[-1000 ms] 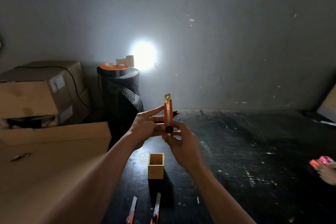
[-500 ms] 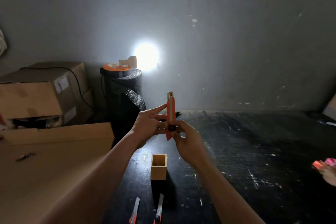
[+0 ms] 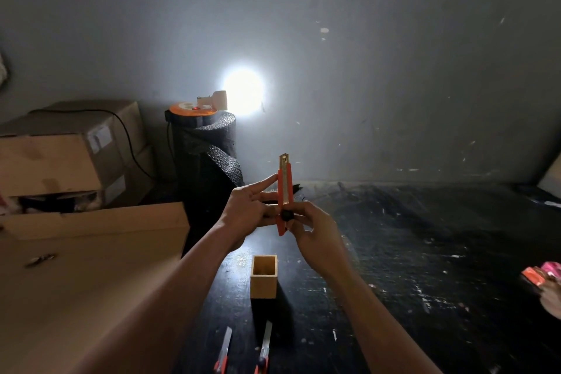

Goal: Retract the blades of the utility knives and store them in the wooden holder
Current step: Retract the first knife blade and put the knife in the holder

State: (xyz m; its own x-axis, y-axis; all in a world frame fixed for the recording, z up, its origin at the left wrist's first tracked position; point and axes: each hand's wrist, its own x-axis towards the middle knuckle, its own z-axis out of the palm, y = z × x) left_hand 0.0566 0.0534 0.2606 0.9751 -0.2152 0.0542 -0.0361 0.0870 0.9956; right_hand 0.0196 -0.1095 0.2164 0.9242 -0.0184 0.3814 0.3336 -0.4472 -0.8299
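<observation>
An orange utility knife [image 3: 285, 185] stands upright in the air, metal tip up, held between both hands above the black table. My left hand [image 3: 246, 209] grips its left side with the index finger stretched along the body. My right hand [image 3: 315, 231] holds the lower end, thumb by the black wheel [image 3: 287, 215]. A square wooden holder [image 3: 263, 277] stands on the table just below the hands, with nothing visible in it. Two more orange knives [image 3: 224, 351] [image 3: 264, 349] lie with blades out at the table's near edge.
Cardboard boxes [image 3: 69, 149] and a flat carton [image 3: 91, 267] fill the left side. A black bubble-wrap roll [image 3: 212, 155] with an orange cable reel and a bright lamp [image 3: 243, 89] stands behind. Another person's hand [image 3: 551, 294] holds something pink and orange at the right edge.
The knife and both hands have stayed nearly in place, held upright. The view has shifted slightly, so the holder and the lying knives sit a little lower and to the right.
</observation>
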